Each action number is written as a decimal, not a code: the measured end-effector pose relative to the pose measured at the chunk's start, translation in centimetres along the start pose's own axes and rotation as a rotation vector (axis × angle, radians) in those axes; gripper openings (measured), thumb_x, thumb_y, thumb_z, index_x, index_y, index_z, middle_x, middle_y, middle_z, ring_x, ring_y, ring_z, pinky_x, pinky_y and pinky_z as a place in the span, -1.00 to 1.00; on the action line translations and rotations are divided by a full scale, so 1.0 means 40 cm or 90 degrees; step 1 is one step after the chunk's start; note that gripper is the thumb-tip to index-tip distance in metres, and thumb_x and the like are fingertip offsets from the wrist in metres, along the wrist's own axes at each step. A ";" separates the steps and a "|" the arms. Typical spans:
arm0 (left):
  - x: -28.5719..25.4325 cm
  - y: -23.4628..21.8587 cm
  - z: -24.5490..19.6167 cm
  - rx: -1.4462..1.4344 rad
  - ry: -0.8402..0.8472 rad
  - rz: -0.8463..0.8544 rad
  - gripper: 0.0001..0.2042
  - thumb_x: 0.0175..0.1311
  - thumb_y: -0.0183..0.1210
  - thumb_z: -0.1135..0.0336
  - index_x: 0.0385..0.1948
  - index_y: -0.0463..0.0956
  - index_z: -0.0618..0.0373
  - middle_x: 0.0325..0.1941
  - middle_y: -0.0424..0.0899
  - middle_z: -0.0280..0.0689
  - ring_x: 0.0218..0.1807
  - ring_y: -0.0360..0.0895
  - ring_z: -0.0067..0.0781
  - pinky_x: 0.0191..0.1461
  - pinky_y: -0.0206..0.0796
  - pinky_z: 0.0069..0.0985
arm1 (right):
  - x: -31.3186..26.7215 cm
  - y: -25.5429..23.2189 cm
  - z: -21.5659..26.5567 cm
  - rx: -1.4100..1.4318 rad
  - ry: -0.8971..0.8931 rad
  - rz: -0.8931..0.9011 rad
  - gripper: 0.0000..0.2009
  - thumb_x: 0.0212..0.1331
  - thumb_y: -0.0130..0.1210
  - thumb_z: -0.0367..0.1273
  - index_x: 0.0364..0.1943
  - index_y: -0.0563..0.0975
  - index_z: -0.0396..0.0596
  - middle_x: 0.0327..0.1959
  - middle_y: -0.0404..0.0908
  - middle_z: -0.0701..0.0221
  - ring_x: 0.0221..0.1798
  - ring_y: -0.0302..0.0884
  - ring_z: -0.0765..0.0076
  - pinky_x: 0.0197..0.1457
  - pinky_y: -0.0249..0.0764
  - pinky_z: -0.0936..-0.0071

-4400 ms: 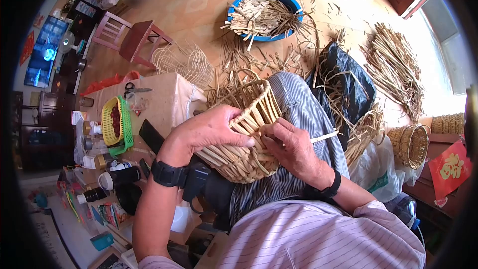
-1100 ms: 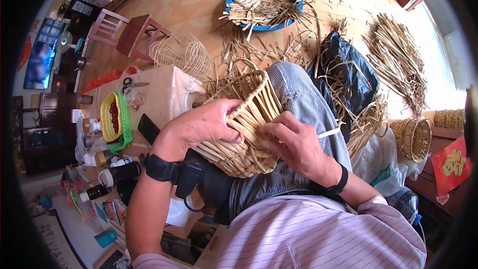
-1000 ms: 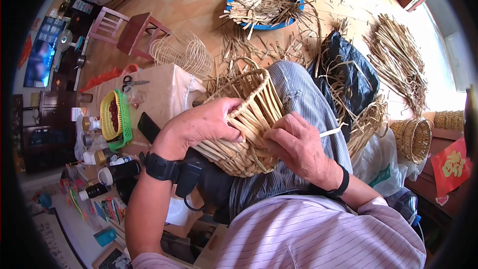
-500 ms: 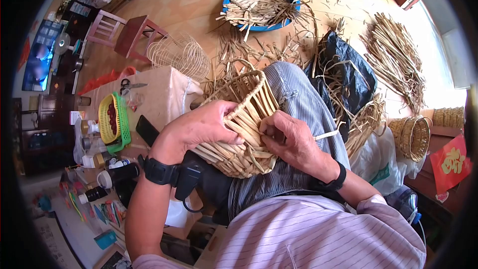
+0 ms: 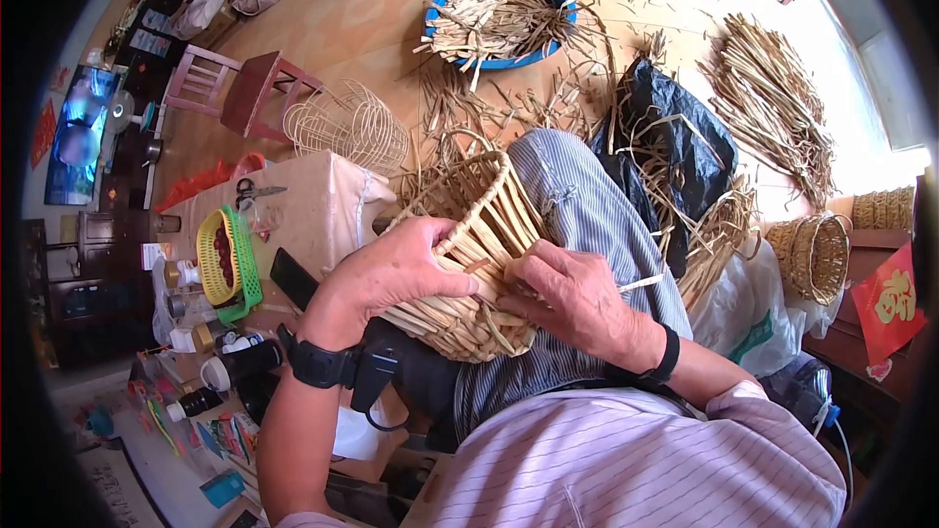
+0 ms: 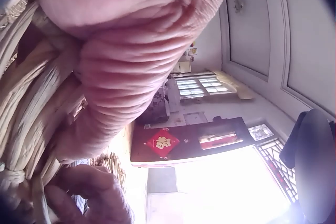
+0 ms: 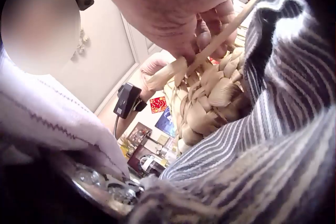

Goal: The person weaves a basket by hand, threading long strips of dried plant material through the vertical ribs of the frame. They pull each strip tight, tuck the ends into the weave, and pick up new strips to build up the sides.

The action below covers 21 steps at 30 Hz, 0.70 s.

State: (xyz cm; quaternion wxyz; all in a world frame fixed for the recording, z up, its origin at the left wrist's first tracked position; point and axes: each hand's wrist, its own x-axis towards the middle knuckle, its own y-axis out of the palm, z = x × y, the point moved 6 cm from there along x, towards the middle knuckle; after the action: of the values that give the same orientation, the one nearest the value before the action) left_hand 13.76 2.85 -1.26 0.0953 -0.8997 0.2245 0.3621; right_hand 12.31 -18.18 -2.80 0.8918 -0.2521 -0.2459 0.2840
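Note:
A woven straw basket (image 5: 499, 220) lies tilted on the person's lap, its open rim facing up and away. The left hand (image 5: 401, 269) grips the basket's near-left side, fingers over the rim and thumb on the outer wall; in the left wrist view that hand (image 6: 126, 50) presses against the woven strands (image 6: 31, 98). The right hand (image 5: 577, 303) pinches a strand at the outer wall, with a pale strip end (image 5: 641, 284) sticking out to its right. In the right wrist view the right hand's (image 7: 178, 14) curled fingers are at the braided wall (image 7: 210, 103), a strip passing beneath them.
A blue basin (image 5: 504, 61) of straw stands on the floor ahead. Black plastic (image 5: 685, 137) and a straw bundle (image 5: 768, 103) lie to the right, near a finished-looking basket (image 5: 812, 259). At left, a table (image 5: 323, 196) bears scissors (image 5: 259, 192) and a yellow-green basket (image 5: 220, 264).
The right fingers have shifted slightly down and left against the wall, closing in on the strand. The left hand keeps its hold, and the basket sits slightly lower in the head view.

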 end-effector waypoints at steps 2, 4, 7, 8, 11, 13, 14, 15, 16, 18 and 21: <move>-0.003 0.000 -0.003 0.003 -0.007 0.002 -0.48 0.27 0.58 0.36 0.25 0.70 0.35 0.09 0.88 -0.28 0.00 0.75 -0.60 0.17 0.63 -0.48 | -0.001 0.007 0.005 -0.026 -0.001 -0.004 -0.67 0.26 0.48 -0.26 0.02 0.61 0.01 -0.19 0.61 0.34 -0.25 0.77 0.05 -0.24 0.73 0.11; -0.007 0.001 -0.008 0.000 -0.014 0.007 -0.48 0.28 0.58 0.37 0.25 0.70 0.35 0.09 0.88 -0.28 0.00 0.74 -0.61 0.17 0.63 -0.49 | -0.001 0.008 0.012 -0.044 -0.003 -0.007 -0.66 0.25 0.48 -0.26 0.01 0.61 0.00 -0.20 0.61 0.34 -0.26 0.76 0.04 -0.24 0.72 0.11; -0.008 -0.002 -0.005 0.007 -0.023 0.006 -0.48 0.28 0.58 0.36 0.26 0.70 0.35 0.08 0.88 -0.28 0.00 0.74 -0.62 0.17 0.63 -0.50 | 0.003 0.005 0.021 -0.050 0.003 -0.012 -0.65 0.23 0.48 -0.25 0.00 0.61 -0.01 -0.21 0.62 0.34 -0.26 0.75 0.04 -0.24 0.71 0.10; -0.009 -0.002 -0.005 0.007 -0.018 0.006 -0.48 0.29 0.58 0.36 0.26 0.70 0.35 0.08 0.88 -0.28 0.00 0.74 -0.62 0.17 0.63 -0.50 | 0.002 0.007 0.020 -0.048 0.009 -0.013 -0.65 0.22 0.48 -0.25 -0.01 0.61 -0.01 -0.22 0.62 0.34 -0.26 0.75 0.04 -0.24 0.71 0.10; -0.009 -0.002 -0.008 0.014 -0.009 0.005 -0.48 0.28 0.58 0.35 0.26 0.70 0.35 0.08 0.88 -0.28 0.00 0.73 -0.62 0.17 0.62 -0.49 | 0.007 0.003 0.026 -0.042 0.008 -0.041 -0.70 0.16 0.51 -0.33 -0.09 0.64 -0.01 -0.30 0.61 0.35 -0.32 0.74 0.05 -0.30 0.69 0.12; -0.008 -0.003 -0.009 0.032 -0.011 -0.002 -0.47 0.27 0.59 0.33 0.25 0.70 0.36 0.07 0.88 -0.28 0.00 0.73 -0.61 0.17 0.62 -0.49 | 0.007 0.003 0.027 -0.039 0.004 -0.057 -0.72 0.12 0.53 -0.37 -0.14 0.66 -0.02 -0.35 0.61 0.35 -0.36 0.73 0.06 -0.34 0.67 0.14; -0.005 -0.005 -0.008 0.043 -0.005 -0.003 -0.46 0.26 0.60 0.31 0.25 0.70 0.36 0.07 0.88 -0.28 -0.01 0.73 -0.61 0.17 0.62 -0.48 | 0.007 0.005 0.022 -0.039 0.003 -0.061 -0.72 0.10 0.53 -0.38 -0.15 0.65 -0.02 -0.36 0.61 0.35 -0.37 0.72 0.06 -0.34 0.66 0.14; -0.001 -0.007 -0.004 0.054 0.001 -0.005 -0.45 0.26 0.61 0.29 0.24 0.70 0.36 0.07 0.89 -0.27 -0.01 0.73 -0.61 0.16 0.62 -0.48 | 0.007 0.006 0.020 -0.038 0.001 -0.064 -0.72 0.09 0.53 -0.38 -0.16 0.65 -0.02 -0.36 0.61 0.35 -0.38 0.71 0.05 -0.35 0.65 0.14; 0.001 -0.009 -0.002 0.064 0.006 -0.006 -0.44 0.25 0.61 0.27 0.24 0.70 0.37 0.07 0.89 -0.27 -0.01 0.73 -0.60 0.16 0.61 -0.48 | 0.006 0.005 0.018 -0.026 0.006 -0.060 -0.74 0.13 0.49 -0.39 -0.14 0.64 -0.02 -0.34 0.61 0.34 -0.36 0.72 0.04 -0.32 0.66 0.12; 0.000 -0.012 0.002 0.063 0.004 -0.013 -0.45 0.24 0.62 0.24 0.21 0.71 0.37 0.04 0.89 -0.26 -0.03 0.73 -0.60 0.14 0.61 -0.47 | 0.001 0.004 0.015 -0.003 0.017 -0.047 -0.77 0.22 0.42 -0.42 -0.10 0.62 -0.03 -0.30 0.62 0.31 -0.31 0.72 0.02 -0.26 0.68 0.09; -0.001 -0.018 0.007 0.074 0.000 -0.030 -0.47 0.24 0.61 0.21 0.16 0.74 0.38 -0.01 0.89 -0.26 -0.06 0.73 -0.60 0.11 0.61 -0.46 | 0.004 -0.001 0.005 0.105 0.065 -0.042 -0.78 0.28 0.43 -0.40 -0.07 0.63 -0.04 -0.27 0.64 0.29 -0.30 0.72 -0.03 -0.25 0.67 0.06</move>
State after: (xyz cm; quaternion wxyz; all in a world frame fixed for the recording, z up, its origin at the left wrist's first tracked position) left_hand 13.91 3.60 -1.43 0.1559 -0.8978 0.2236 0.3460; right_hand 12.34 -18.03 -2.60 0.9297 -0.1833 -0.1843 0.2608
